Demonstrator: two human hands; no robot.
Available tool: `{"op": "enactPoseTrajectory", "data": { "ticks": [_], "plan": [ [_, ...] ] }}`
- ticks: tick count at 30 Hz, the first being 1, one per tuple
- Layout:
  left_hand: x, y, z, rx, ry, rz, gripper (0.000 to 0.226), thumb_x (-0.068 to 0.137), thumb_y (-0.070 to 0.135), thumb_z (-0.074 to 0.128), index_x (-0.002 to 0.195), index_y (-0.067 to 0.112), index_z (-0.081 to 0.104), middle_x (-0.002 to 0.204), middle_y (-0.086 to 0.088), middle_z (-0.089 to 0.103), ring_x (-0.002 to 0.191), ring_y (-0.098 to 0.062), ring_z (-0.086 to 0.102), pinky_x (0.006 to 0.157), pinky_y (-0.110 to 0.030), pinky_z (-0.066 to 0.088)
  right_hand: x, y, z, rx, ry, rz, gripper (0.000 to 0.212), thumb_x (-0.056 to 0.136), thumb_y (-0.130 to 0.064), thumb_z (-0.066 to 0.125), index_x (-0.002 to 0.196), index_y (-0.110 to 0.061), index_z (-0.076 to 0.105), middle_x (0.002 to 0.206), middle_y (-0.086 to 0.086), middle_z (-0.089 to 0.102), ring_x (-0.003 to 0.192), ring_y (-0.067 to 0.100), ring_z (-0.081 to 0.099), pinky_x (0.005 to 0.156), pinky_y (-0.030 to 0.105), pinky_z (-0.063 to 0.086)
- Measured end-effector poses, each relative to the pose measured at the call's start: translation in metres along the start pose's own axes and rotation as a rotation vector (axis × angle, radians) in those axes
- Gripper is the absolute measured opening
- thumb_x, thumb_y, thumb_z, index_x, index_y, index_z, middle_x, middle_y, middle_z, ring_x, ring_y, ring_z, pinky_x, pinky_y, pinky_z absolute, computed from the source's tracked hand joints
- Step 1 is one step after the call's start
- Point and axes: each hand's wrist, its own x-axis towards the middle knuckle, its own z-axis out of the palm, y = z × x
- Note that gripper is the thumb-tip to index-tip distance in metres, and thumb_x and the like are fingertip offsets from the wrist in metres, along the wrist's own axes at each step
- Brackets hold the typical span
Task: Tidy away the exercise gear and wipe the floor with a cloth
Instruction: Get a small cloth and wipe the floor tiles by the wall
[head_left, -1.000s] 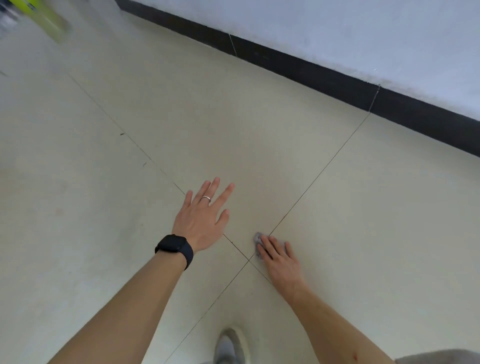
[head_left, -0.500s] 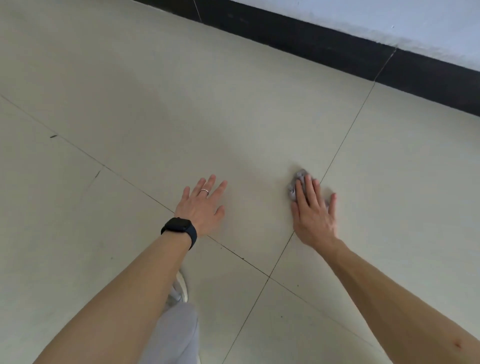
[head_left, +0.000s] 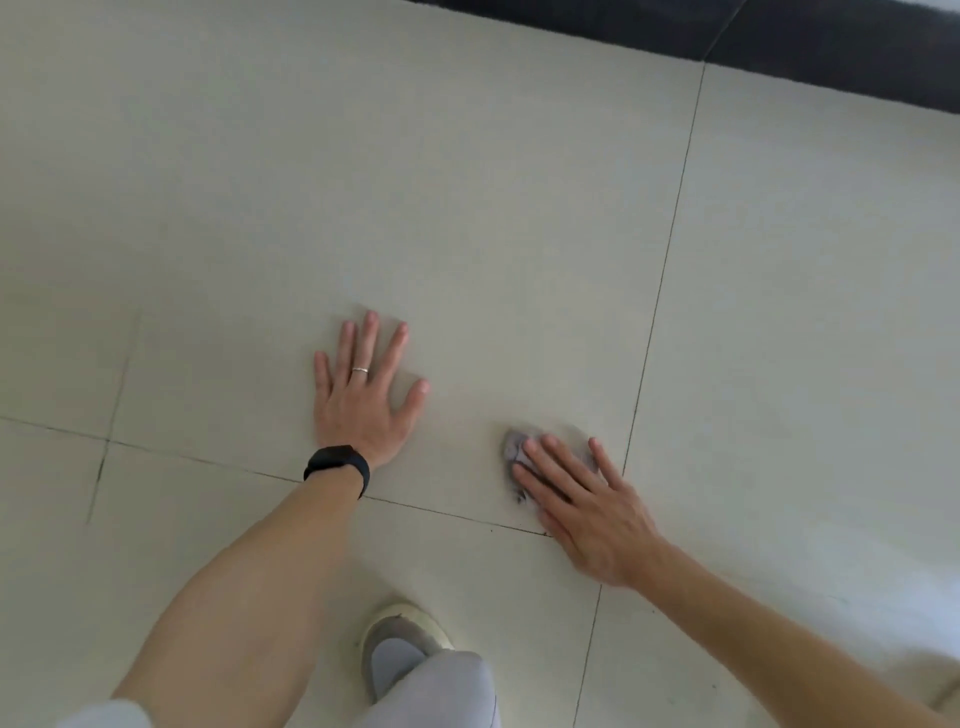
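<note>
Left hand (head_left: 363, 397) flat, fingers spread, palm on pale beige tiled floor (head_left: 467, 182). Right hand (head_left: 582, 499), fingers straight, presses small crumpled grey cloth (head_left: 514, 451) against floor near tile joint.

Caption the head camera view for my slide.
The right hand presses a grey cloth onto the tiled floor; left hand braces flat.

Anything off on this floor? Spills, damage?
No spill or damage. Only dark specks on the grout line beside the cloth pressed under the right hand, likely dirt not yet wiped.
</note>
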Motion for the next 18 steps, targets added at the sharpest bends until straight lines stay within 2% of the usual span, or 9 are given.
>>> {"op": "enactPoseTrajectory", "data": {
  "ticks": [2,3,6,7,8,10,13,16,18],
  "plan": [
    [0.002,-0.002,0.002,0.011,-0.001,-0.002,0.072,0.093,0.067,0.024,0.157,0.045,0.0,0.166,0.011,-0.013,0.153,-0.016,-0.012,0.123,-0.052,0.0,0.005,0.015,-0.006,-0.071,-0.006,-0.057,0.056,0.107,-0.04,0.03,0.16,-0.028,0.018,0.169,-0.005,0.011,0.155,0.016,0.012,0.119,0.058,0.024],
    [0.003,-0.003,0.002,0.015,-0.014,-0.004,0.072,0.093,0.067,0.022,0.156,0.045,-0.002,0.166,0.011,-0.015,0.153,-0.015,-0.015,0.123,-0.051,-0.001,0.016,0.026,-0.012,-0.068,0.034,0.046,0.056,0.107,-0.041,0.026,0.161,-0.03,0.013,0.169,-0.006,0.007,0.155,0.014,0.009,0.119,0.059,0.022],
    [0.004,-0.006,0.005,0.045,-0.038,0.006,0.071,0.093,0.068,0.017,0.155,0.045,-0.009,0.164,0.011,-0.022,0.151,-0.015,-0.021,0.122,-0.05,-0.007,0.061,0.052,-0.039,0.261,0.188,0.82,0.056,0.107,-0.045,0.011,0.159,-0.034,-0.006,0.166,-0.012,-0.018,0.153,0.009,-0.016,0.123,0.059,-0.002],
    [0.004,-0.007,0.005,0.048,-0.052,0.005,0.071,0.093,0.068,0.016,0.155,0.045,-0.01,0.164,0.01,-0.023,0.151,-0.015,-0.022,0.123,-0.05,-0.007,0.074,0.047,-0.045,0.355,0.223,0.959,0.056,0.107,-0.047,0.009,0.159,-0.034,-0.007,0.166,-0.011,-0.021,0.152,0.01,-0.02,0.122,0.058,-0.006],
    [0.003,-0.007,0.005,0.042,-0.06,0.008,0.071,0.093,0.067,0.017,0.155,0.045,-0.01,0.164,0.01,-0.024,0.151,-0.015,-0.021,0.123,-0.051,-0.005,0.082,0.031,-0.047,0.36,0.221,0.975,0.057,0.106,-0.047,0.009,0.16,-0.033,-0.006,0.166,-0.009,-0.022,0.152,0.012,-0.021,0.122,0.057,-0.008],
    [0.003,-0.007,0.004,0.013,-0.048,0.015,0.071,0.094,0.064,0.022,0.156,0.044,-0.006,0.165,0.01,-0.02,0.152,-0.016,-0.017,0.123,-0.054,0.0,0.081,-0.02,-0.031,0.243,0.122,0.734,0.058,0.107,-0.045,0.012,0.161,-0.03,-0.004,0.167,-0.005,-0.02,0.153,0.016,-0.018,0.123,0.056,-0.003],
    [0.004,-0.009,0.004,-0.005,-0.026,0.04,0.07,0.095,0.062,0.026,0.157,0.042,0.0,0.167,0.008,-0.012,0.154,-0.019,-0.011,0.122,-0.057,0.005,0.054,-0.087,0.001,0.118,-0.007,0.287,0.058,0.107,-0.042,0.024,0.161,-0.027,0.008,0.169,-0.003,-0.004,0.156,0.021,-0.003,0.12,0.06,0.018],
    [0.003,-0.009,0.008,-0.004,-0.014,0.054,0.07,0.095,0.061,0.027,0.158,0.041,0.004,0.167,0.007,-0.009,0.154,-0.019,-0.008,0.122,-0.058,0.005,0.047,-0.066,0.005,0.027,0.004,0.123,0.058,0.106,-0.041,0.028,0.161,-0.029,0.015,0.169,-0.004,0.007,0.155,0.018,0.008,0.119,0.059,0.021],
    [0.004,-0.009,0.008,-0.021,-0.016,0.045,0.07,0.094,0.06,0.028,0.158,0.042,0.005,0.167,0.008,-0.01,0.154,-0.018,-0.009,0.122,-0.057,0.004,0.055,-0.034,-0.007,-0.025,0.011,0.188,0.056,0.106,-0.042,0.025,0.16,-0.03,0.015,0.169,-0.005,0.006,0.155,0.017,0.009,0.119,0.059,0.021]
  ]
}}
